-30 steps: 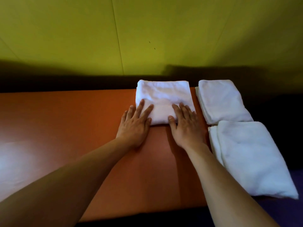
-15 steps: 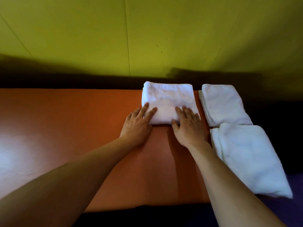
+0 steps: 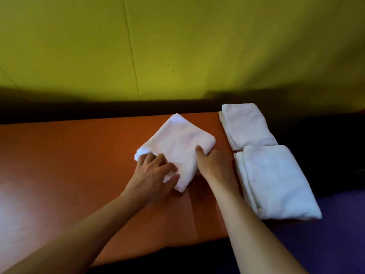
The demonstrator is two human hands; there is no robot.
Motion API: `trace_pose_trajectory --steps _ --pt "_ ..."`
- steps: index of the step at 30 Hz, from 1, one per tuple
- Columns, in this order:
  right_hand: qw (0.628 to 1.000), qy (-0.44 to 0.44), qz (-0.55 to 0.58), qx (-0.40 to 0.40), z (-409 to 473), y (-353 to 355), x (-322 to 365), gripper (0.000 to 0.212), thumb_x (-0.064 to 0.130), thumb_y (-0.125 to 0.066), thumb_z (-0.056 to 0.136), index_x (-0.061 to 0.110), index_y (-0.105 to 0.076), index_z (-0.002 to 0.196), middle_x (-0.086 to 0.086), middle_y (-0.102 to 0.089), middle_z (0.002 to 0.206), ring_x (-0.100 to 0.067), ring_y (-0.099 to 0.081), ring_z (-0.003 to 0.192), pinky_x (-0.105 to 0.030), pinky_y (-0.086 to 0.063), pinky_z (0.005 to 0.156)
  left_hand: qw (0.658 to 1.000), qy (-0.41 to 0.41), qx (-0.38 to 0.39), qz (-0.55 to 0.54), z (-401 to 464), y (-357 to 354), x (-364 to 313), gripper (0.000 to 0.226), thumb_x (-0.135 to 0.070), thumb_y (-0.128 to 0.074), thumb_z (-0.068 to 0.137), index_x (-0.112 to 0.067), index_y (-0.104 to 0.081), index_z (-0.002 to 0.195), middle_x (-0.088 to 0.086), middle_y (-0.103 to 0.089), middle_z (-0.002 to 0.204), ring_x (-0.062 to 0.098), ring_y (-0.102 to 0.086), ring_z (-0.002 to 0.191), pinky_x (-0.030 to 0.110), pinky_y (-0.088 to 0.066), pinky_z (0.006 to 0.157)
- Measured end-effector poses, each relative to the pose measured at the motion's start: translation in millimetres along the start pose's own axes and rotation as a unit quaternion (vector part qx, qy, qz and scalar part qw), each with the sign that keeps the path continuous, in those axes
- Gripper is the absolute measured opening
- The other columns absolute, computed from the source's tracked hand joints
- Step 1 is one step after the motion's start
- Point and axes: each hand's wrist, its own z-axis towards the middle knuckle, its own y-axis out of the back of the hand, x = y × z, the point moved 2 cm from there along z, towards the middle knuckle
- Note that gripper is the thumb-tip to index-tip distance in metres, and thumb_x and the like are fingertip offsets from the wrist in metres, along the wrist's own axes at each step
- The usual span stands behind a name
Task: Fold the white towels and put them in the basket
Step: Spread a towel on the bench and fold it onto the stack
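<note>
Item 1 — folded white towel (image 3: 178,147): lies on the orange table (image 3: 69,155), turned cornerwise so that one corner points toward the wall and another toward the person. Its surface is smooth, its edges rounded by the folds.

Item 2 — left hand (image 3: 152,175): at the towel's near left edge, fingers curled over the cloth and the thumb (image 3: 173,179) pressed against the near corner, so it grips that edge.

Item 3 — right hand (image 3: 212,163): at the towel's near right edge, thumb (image 3: 199,151) on top of the cloth, the other fingers tucked at the side and mostly hidden; it pinches the edge.

Item 4 — far folded towel (image 3: 246,125): at the right end of the table by its far corner, lying flat, apart from the towel in hand.

Item 5 — near folded towel (image 3: 274,182): the larger of the two, just in front of the far one and touching it, its right part reaching past the table's edge over a dark surface.

Item 6 — yellow-green wall (image 3: 177,46): behind the table, with a dark band along its foot.

Item 7 — purple surface (image 3: 335,234): at lower right, beside the near towel.

No basket appears in the head view.
</note>
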Motion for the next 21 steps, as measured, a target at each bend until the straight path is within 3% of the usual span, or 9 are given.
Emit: trace_pose_trajectory --steps 2,3,6,8,12,16,18,19,21 --pt "1.0 -0.015 -0.001 0.026 -8 1 7 0.065 0.057 -0.045 0.095 0.008 -0.052 0.138 -0.013 -0.059 0.136 -0.03 -0.056 0.124 -0.033 -0.042 0.087 0.998 0.035 -0.047 0.004 10 12 7 0.032 -0.044 -0.047 0.092 -0.03 -0.07 0.11 0.002 -0.059 0.114 0.033 -0.054 0.096 0.043 -0.04 0.084" --pt "0.999 -0.012 0.001 0.031 -11 -1 10 0.064 0.053 -0.048 0.095 0.009 -0.048 0.141 -0.012 -0.056 0.14 -0.03 -0.054 0.127 -0.033 -0.042 0.091 0.995 0.095 -0.041 -0.002 17 16 14 0.032 -0.04 -0.05 0.094 -0.029 -0.065 0.12 0.006 -0.056 0.124 0.036 -0.054 0.104 0.045 -0.041 0.087" --pt "0.996 0.013 0.08 0.037 -22 -11 16 0.065 0.037 -0.055 0.094 0.011 -0.032 0.149 -0.011 -0.048 0.147 -0.031 -0.051 0.129 -0.034 -0.041 0.095 0.95 0.293 0.096 -0.054 34 11 47 0.056 -0.039 -0.056 0.096 -0.024 -0.04 0.147 0.016 -0.044 0.145 0.044 -0.045 0.127 0.052 -0.039 0.103" --pt "0.988 0.028 0.147 0.03 -21 -19 16 0.06 0.031 -0.051 0.097 0.015 -0.029 0.15 -0.012 -0.047 0.147 -0.033 -0.052 0.126 -0.033 -0.04 0.089 0.937 0.307 0.134 -0.101 37 3 53 0.061 -0.039 -0.059 0.096 -0.015 -0.039 0.148 0.02 -0.047 0.145 0.044 -0.047 0.129 0.05 -0.042 0.105" --pt "0.979 0.074 0.188 -0.026 -17 -14 14 0.05 0.027 -0.045 0.101 0.019 -0.035 0.149 -0.013 -0.047 0.144 -0.033 -0.05 0.125 -0.031 -0.038 0.09 0.918 0.319 0.109 -0.209 35 -4 37 0.071 -0.031 -0.078 0.084 -0.006 -0.046 0.143 0.019 -0.057 0.137 0.038 -0.057 0.117 0.044 -0.05 0.093" --pt "0.973 0.164 0.148 -0.064 -19 16 5 0.043 0.026 -0.046 0.101 0.019 -0.045 0.143 -0.007 -0.052 0.14 -0.025 -0.051 0.123 -0.015 -0.029 0.087 0.804 0.442 0.077 -0.389 30 -3 11 0.09 -0.032 -0.089 0.065 -0.011 -0.046 0.142 0.015 -0.06 0.125 0.035 -0.065 0.095 0.04 -0.058 0.065" --pt "0.959 0.201 0.18 -0.084 -19 36 -4 0.041 0.027 -0.046 0.096 0.019 -0.051 0.136 -0.005 -0.058 0.133 -0.023 -0.053 0.12 -0.028 -0.039 0.102 0.749 0.438 0.071 -0.492 33 1 -11 0.101 -0.036 -0.089 0.047 -0.011 -0.05 0.137 0.014 -0.065 0.12 0.035 -0.069 0.092 0.049 -0.062 0.071" --pt "0.952 0.206 0.211 -0.085 -18 47 -11 0.039 0.025 -0.048 0.095 0.019 -0.053 0.133 -0.005 -0.059 0.129 -0.022 -0.055 0.118 -0.036 -0.042 0.103 0.737 0.426 0.06 -0.521 33 5 -25 0.102 -0.036 -0.086 0.045 -0.014 -0.05 0.138 0.012 -0.065 0.121 0.034 -0.069 0.095 0.051 -0.062 0.077" --pt "0.946 0.19 0.246 -0.093 -18 74 -28 0.037 0.023 -0.049 0.094 0.02 -0.055 0.13 -0.006 -0.06 0.122 -0.022 -0.057 0.112 -0.037 -0.047 0.097 0.768 0.365 0.019 -0.526 35 20 -56 0.09 -0.032 -0.082 0.063 -0.021 -0.044 0.143 0.005 -0.059 0.125 0.029 -0.065 0.103 0.044 -0.058 0.083"
